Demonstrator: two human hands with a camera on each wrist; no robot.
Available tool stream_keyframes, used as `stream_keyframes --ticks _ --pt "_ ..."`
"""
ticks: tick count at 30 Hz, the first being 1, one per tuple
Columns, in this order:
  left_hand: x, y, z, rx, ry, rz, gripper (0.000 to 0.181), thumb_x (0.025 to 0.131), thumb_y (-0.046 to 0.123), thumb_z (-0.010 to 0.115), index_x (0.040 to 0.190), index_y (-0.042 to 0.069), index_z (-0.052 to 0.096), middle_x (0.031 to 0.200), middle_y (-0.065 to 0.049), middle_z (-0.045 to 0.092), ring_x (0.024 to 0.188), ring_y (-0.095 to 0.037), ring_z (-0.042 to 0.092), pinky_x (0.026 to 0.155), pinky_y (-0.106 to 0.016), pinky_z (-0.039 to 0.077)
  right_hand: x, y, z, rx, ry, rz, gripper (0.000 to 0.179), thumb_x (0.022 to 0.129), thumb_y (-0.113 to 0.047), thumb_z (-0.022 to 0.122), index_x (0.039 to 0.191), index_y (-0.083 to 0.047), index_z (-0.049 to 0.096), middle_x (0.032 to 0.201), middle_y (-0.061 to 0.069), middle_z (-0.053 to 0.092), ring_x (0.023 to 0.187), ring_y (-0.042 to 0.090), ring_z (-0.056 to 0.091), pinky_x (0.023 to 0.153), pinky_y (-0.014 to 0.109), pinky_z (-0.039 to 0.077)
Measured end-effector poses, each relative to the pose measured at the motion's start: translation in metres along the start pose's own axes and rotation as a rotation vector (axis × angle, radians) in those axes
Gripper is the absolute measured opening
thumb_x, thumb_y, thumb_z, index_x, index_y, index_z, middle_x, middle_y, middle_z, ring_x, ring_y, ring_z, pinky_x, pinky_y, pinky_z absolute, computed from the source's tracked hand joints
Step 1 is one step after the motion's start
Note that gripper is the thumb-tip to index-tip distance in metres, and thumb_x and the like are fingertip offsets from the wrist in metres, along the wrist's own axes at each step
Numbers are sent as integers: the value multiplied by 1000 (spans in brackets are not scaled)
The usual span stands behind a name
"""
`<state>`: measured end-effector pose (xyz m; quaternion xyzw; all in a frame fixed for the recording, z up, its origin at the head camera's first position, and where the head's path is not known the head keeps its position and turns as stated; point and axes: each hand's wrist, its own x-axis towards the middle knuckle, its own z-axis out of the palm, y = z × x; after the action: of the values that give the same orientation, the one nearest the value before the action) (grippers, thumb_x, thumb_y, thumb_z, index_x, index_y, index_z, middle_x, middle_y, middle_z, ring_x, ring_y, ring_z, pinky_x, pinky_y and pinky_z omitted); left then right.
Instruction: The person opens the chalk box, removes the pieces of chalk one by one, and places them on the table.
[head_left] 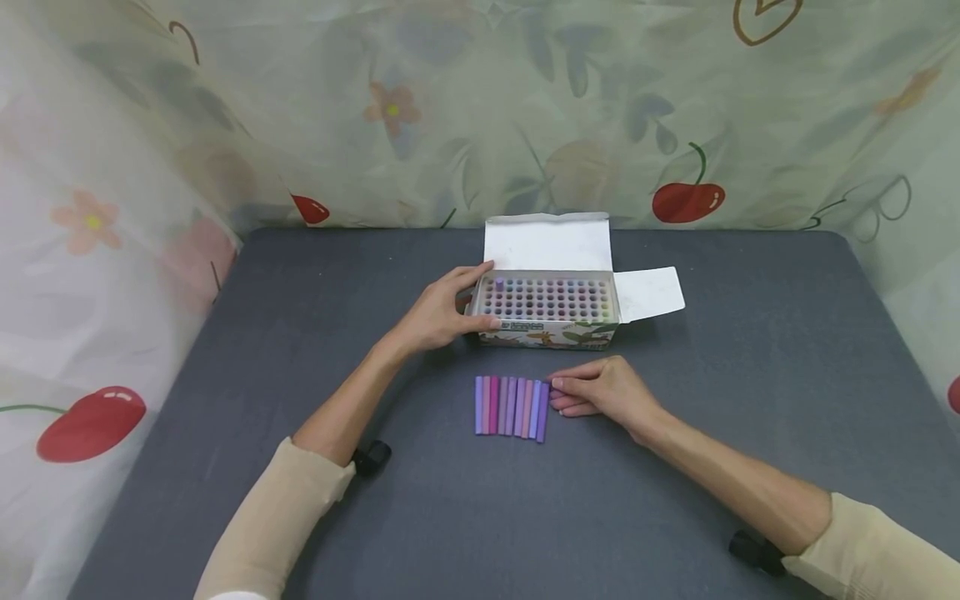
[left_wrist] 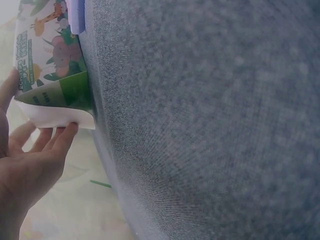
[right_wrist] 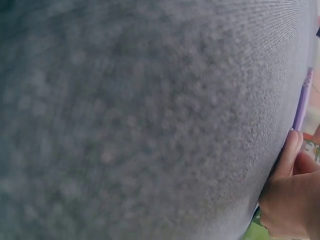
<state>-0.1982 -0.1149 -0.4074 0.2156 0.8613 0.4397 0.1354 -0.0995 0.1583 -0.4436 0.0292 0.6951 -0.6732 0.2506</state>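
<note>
My left hand [head_left: 435,312] grips the left end of an open cardboard box [head_left: 551,335], thumb along the front and fingers towards the back. In the left wrist view its fingertips touch a white end flap [left_wrist: 55,117]. Inside the box a tray holds rows of round, coloured ends, and one purple chalk stick [head_left: 499,284] stands higher at the back left. In front of the box lies a row of purple and pink chalk sticks [head_left: 506,407], side by side. My right hand [head_left: 607,392] has its fingers extended to the row's right end, fingertips right at the last purple stick.
The box's white lid [head_left: 549,242] stands raised at the back, and a side flap [head_left: 648,293] sticks out to the right. Both lie on a dark grey table [head_left: 750,375]. A patterned curtain [head_left: 450,108] hangs behind and along the sides.
</note>
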Motion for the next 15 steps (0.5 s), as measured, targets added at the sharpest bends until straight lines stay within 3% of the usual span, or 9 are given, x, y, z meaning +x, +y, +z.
stream_keyframes --ticks 6,15 --pt "0 -1 -1 5 2 -2 87 86 28 80 158 23 30 150 -11 37 138 -28 41 108 -37 42 1 -8 -3 -6 -9 -17 35 94 -6 68 120 17 63 98 25 72 81 21 74 75 37 59" --pt "1 0 0 -12 11 -4 87 86 26 80 157 23 31 150 -11 38 137 -26 42 108 -37 41 -2 -36 -5 -84 -74 -158 33 93 -10 71 116 13 67 104 24 72 88 33 73 78 43 58"
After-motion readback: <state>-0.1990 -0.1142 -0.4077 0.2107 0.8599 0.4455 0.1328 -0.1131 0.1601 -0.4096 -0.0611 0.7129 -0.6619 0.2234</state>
